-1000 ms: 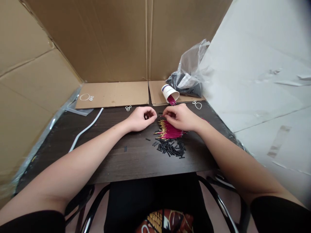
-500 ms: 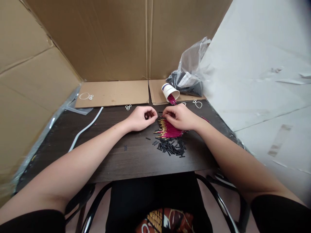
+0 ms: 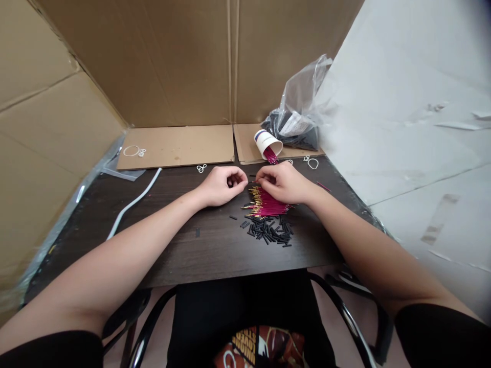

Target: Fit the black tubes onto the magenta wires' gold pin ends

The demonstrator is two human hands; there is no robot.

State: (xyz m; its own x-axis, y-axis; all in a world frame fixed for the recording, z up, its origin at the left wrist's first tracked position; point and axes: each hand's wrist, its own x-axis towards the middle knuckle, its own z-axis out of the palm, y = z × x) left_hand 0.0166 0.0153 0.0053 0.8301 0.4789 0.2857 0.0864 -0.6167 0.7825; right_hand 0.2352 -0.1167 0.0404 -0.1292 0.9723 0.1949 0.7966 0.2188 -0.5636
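My left hand [image 3: 224, 185] is closed, thumb and forefinger pinched together at the left of the pile. Whatever lies in its fingertips is too small to name. Facing it a short gap away, my right hand [image 3: 284, 183] pinches what looks like a thin wire, its tip poking left toward the left fingers. Under and in front of the right hand lies a row of magenta wires [image 3: 270, 204], their gold metal ends pointing left. Nearer the front edge is a loose heap of short black tubes [image 3: 270, 231].
A tipped paper cup [image 3: 264, 140] spills more magenta wires. Behind it sits a clear plastic bag [image 3: 297, 125] of black pieces. Cardboard sheets [image 3: 176, 145] line the back of the dark table [image 3: 172, 260]. White rubber bands [image 3: 201, 168] and a pale cord [image 3: 134, 203] lie about.
Both hands stay almost where they were, still pinched and facing each other. The whole view has shifted very slightly. No piece in the piles has visibly moved.
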